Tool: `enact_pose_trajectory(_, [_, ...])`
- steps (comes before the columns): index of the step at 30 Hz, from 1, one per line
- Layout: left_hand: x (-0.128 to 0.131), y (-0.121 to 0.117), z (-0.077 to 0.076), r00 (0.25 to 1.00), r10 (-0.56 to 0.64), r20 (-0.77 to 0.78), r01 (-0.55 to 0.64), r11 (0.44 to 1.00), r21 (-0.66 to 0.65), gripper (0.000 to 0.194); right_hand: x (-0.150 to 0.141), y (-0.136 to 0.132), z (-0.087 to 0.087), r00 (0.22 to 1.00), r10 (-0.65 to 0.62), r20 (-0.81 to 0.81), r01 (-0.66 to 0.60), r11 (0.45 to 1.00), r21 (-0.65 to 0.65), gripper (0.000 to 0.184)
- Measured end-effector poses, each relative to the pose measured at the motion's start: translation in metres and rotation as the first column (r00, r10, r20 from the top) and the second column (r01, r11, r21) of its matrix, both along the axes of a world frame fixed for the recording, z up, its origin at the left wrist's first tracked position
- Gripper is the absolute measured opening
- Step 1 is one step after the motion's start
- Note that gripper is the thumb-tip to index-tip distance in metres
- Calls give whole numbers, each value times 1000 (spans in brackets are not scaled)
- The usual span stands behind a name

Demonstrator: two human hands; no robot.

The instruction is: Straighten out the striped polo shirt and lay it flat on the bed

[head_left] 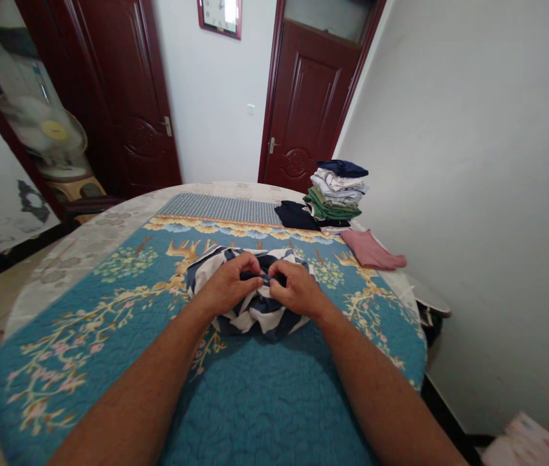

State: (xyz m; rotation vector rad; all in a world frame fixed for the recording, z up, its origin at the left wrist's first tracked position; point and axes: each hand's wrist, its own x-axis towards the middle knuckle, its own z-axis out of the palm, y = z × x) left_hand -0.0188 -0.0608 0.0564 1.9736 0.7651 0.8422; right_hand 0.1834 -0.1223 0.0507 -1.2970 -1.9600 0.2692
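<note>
A navy and white striped garment (pixel 255 310) lies bunched in the middle of a bed covered by a teal floral quilt (pixel 109 323). My left hand (pixel 228 283) and my right hand (pixel 296 288) rest on top of the garment, side by side and almost touching. Both have their fingers curled and pinch a dark fold of the cloth between them. The part of the garment under my hands is hidden.
A stack of folded clothes (pixel 337 191) stands at the bed's far right corner, with a dark garment (pixel 296 215) beside it and a pink one (pixel 371 251) in front. A white wall runs along the right. Two dark red doors (pixel 308 103) and a fan (pixel 56 139) stand beyond the bed.
</note>
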Motion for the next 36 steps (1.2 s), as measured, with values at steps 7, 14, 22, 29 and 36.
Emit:
enact_pose_trajectory(7, [0,-3,2,989,-68,134,91,980,-177,28,-3,-3,3,999,9,-47,-8,1000,20,8])
enact_pose_trajectory(14, [3,-8,5,985,-69,157,88,989,-118,29,-2,-4,7,993,48,-105,-55,996,-65,11])
enact_pose_trajectory(22, [3,-3,-2,986,-102,133,121,982,-142,28,-3,-3,4,996,57,-63,-59,998,-31,9])
enact_pose_trajectory(29, [-7,2,0,990,-129,62,136,983,-121,24,-10,-4,3,998,24,-60,-20,998,66,8])
enact_pose_trajectory(36, [-3,3,-8,992,-119,35,118,993,24,24,-5,0,1,990,35,-136,-48,994,-94,6])
